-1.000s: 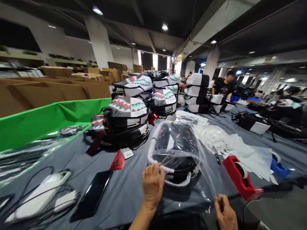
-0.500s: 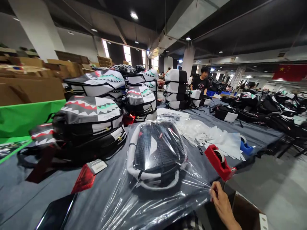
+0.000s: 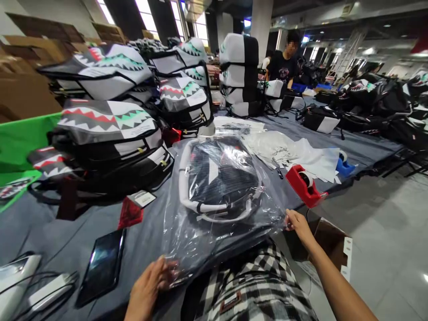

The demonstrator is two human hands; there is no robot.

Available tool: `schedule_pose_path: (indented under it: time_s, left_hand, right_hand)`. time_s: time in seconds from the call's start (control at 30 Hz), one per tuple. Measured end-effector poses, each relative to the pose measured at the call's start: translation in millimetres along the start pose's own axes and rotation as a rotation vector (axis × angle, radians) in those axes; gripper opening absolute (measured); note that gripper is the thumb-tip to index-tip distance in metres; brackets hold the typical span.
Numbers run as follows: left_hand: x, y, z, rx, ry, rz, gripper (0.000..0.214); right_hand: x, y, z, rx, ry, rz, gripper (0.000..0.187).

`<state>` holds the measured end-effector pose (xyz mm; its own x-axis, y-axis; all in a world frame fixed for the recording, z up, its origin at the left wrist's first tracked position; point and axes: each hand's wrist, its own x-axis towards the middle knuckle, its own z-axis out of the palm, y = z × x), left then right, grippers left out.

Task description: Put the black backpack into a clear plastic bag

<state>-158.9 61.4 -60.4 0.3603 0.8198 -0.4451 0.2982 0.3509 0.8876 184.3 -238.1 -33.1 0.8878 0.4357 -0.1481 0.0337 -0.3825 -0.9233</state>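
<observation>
A black backpack (image 3: 230,171) with white straps lies inside a clear plastic bag (image 3: 214,243) on the grey-covered table, its strap side up. My right hand (image 3: 298,224) pinches the bag's near right corner, close to the table edge. At the near left corner, my left hand (image 3: 152,283) has its fingers closed on the film. The bag's mouth faces me and lies spread between both hands. Just past my right hand stands a red tape dispenser (image 3: 305,185).
Stacked shark-teeth backpacks (image 3: 107,129) stand at left. A tablet (image 3: 102,265), a white power adapter (image 3: 50,292) and red film (image 3: 130,212) lie near my left hand. White sheets (image 3: 301,151) and a blue dispenser (image 3: 344,165) lie beyond. A cardboard box (image 3: 329,240) stands below right. A co-worker (image 3: 284,64) stands behind.
My left hand has come into view at the bag's near left corner. The view has tipped downward. The bag's film, stretched taut before, now lies slacker.
</observation>
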Motion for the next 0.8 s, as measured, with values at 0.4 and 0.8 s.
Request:
schedule_pose_path:
  time_s: [0.4,0.8]
  left_hand:
    - [-7.1,3.5,16.8,0.013,0.276,0.249,0.065]
    - [-2.8,1.9,23.6,-0.034,0.222,0.192,0.056]
  right_hand:
    - [18.1,19.3,-20.5,-0.115,-0.120,0.057,0.050]
    - [52.7,-12.2,3.2,0.159,-0.283,0.254,0.058]
